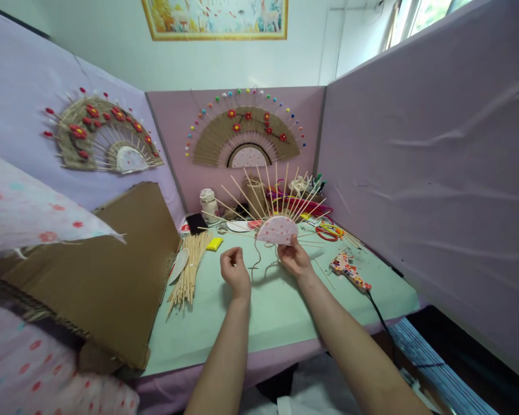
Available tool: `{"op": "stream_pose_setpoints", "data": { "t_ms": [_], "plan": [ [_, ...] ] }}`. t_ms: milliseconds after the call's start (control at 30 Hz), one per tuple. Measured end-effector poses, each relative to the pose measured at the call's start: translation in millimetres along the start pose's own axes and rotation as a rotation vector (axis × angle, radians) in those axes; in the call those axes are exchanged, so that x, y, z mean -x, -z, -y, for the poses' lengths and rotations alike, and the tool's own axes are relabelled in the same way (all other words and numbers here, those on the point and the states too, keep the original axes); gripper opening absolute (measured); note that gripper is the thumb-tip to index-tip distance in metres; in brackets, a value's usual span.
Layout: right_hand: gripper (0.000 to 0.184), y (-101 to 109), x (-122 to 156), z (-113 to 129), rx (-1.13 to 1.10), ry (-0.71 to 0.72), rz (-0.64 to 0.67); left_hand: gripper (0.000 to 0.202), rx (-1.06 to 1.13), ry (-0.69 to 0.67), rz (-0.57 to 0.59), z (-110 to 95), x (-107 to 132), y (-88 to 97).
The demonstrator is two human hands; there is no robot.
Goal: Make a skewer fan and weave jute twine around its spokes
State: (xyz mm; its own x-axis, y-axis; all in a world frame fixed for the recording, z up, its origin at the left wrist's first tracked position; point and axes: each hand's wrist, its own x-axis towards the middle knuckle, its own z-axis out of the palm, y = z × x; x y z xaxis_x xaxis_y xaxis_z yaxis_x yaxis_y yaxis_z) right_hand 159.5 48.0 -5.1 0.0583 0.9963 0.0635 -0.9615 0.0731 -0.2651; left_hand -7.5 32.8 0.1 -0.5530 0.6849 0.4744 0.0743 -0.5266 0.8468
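My right hand (294,257) grips the bottom edge of a pink dotted half-disc (277,229) and holds it upright above the table. Several thin wooden sticks (271,193) fan out from the disc's curved top. My left hand (234,270) is closed in a pinch on a thin brown twine (256,257) that hangs in a loop between the two hands. Both hands hover over the pale green table top (259,314).
A bundle of wooden sticks (190,266) and a yellow block (214,244) lie left of my hands. A patterned glue gun (349,271) with a black cord lies to the right, red scissors (327,231) behind it. A cardboard sheet (104,271) leans at the left. Finished fans hang on the partition walls.
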Motion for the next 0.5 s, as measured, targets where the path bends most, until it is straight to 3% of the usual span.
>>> {"op": "stream_pose_setpoints", "data": {
  "t_ms": [100,267,367,500],
  "plan": [
    [0.013,-2,3,1,-0.036,-0.043,0.020,0.021,0.201,0.340,0.071,8,-6,-2.4],
    [0.014,-6,9,-1,0.007,-0.072,0.030,0.034,0.363,0.466,0.271,2,3,-9.1],
    [0.012,-8,11,-3,0.074,-0.097,0.010,0.045,0.446,0.570,0.508,-8,11,-9.0],
    [0.033,-3,12,-5,0.247,-0.277,0.140,0.025,0.535,0.969,0.906,-20,18,-5.3]
  ]
}}
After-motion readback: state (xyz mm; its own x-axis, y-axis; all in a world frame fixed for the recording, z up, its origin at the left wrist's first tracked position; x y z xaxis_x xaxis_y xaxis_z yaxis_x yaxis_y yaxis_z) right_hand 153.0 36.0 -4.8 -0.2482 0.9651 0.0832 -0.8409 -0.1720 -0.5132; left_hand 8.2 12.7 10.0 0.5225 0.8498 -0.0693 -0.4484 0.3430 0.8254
